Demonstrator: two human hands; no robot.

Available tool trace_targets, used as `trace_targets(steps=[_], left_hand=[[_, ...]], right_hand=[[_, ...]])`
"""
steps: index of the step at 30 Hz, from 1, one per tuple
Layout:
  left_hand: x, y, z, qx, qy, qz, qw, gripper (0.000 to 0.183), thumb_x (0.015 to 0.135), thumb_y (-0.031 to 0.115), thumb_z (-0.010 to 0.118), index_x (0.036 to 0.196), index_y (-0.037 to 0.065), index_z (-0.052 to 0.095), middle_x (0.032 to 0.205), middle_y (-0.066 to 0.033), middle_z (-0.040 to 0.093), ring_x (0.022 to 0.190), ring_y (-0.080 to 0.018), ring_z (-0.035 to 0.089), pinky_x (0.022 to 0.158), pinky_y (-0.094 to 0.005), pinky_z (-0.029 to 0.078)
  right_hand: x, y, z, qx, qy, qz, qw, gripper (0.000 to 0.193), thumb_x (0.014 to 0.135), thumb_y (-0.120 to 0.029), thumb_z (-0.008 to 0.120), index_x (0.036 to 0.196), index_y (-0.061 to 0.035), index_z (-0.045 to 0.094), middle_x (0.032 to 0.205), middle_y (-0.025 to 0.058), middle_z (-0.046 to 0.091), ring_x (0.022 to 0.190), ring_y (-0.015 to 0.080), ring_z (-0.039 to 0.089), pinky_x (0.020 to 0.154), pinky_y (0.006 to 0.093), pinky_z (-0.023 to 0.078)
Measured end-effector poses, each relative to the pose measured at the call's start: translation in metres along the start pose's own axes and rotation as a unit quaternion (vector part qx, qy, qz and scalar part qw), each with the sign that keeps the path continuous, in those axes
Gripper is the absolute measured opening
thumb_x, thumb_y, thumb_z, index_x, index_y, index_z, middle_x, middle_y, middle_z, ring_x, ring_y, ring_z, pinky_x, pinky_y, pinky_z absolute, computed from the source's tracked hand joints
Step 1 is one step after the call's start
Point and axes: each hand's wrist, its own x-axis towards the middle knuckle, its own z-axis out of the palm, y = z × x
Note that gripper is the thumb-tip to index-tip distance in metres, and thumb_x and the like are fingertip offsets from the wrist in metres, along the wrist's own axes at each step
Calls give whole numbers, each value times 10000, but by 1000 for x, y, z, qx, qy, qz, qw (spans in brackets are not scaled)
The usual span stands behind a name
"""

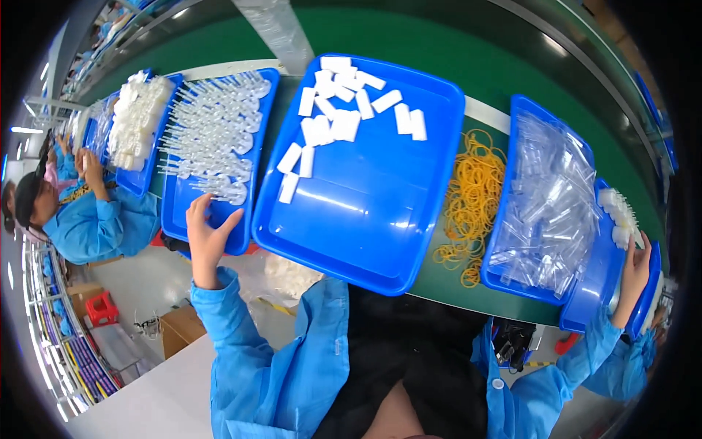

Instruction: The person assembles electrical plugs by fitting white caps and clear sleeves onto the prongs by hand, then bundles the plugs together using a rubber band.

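My left hand (210, 233) is open, thumb and fingers apart, over the near end of a blue tray (175, 214). Its fingertips are close to rows of clear plastic pieces with thin stems and rounded ends (219, 132). Far to the right, my right hand (635, 283) reaches over another blue tray (589, 298). Its thumb and forefinger look apart beside a small cluster of whitish plastic pieces (619, 214); the other fingers are partly hidden. Between my hands, a large blue tray (344, 227) holds several white rectangular pieces (333, 126), mostly toward its far left.
Yellow rubber bands (474, 194) lie heaped on the green table (439, 289). Right of them, a blue tray holds clear plastic sleeves (552, 208). White parts (139, 117) fill a tray at the left, where a co-worker in blue (102, 219) sits. A wrapped post (274, 33) rises behind.
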Motion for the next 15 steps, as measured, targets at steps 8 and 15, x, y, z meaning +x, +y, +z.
trace_targets(steps=[8, 15], left_hand=[[0, -2, 5, 79, 80, 7, 994, 504, 612, 233, 818, 1002, 33, 571, 930, -87, 582, 853, -238, 511, 735, -332, 429], [8, -22, -3, -31, 51, -43, 997, 478, 624, 182, 798, 1045, 62, 606, 986, -50, 594, 821, -199, 518, 683, -294, 424]], right_hand=[[-51, -254, -17, 148, -152, -243, 947, 284, 799, -70, 652, 1074, -33, 590, 753, 39, 536, 665, 114, 497, 583, 219, 385], [-62, -414, 56, 135, -221, -644, 720, 317, 713, -56, 610, 1028, -49, 569, 1036, 145, 527, 1013, 277, 508, 805, 358, 428]])
